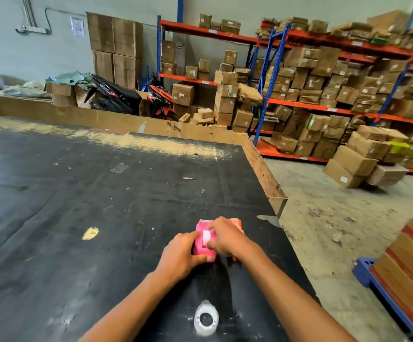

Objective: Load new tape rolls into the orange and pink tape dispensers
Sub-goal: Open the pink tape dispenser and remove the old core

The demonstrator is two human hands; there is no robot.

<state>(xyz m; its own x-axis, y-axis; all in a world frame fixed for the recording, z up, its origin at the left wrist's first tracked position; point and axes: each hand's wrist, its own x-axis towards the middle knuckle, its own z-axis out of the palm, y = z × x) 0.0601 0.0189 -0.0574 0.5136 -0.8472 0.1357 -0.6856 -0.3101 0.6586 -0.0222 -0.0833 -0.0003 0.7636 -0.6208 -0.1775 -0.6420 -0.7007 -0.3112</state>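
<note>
The pink tape dispenser (201, 239) sits on the black table (77, 206) near its right edge. My left hand (180, 255) grips the dispenser's left side and near end. My right hand (225, 239) comes over its right side, with fingers on a white tape roll (206, 239) seated in the dispenser's top. Behind my right hand, only a corner of the orange dispenser (236, 222) shows. A white tape roll in clear wrap (206, 319) lies on the table close to me.
A cardboard rim (262, 166) runs along the table's far and right edges. Beyond it stand shelves of cardboard boxes (324, 90), loose boxes on the concrete floor (363, 159), a parked motorbike (161, 99), and a stacked blue pallet (383, 290) at right.
</note>
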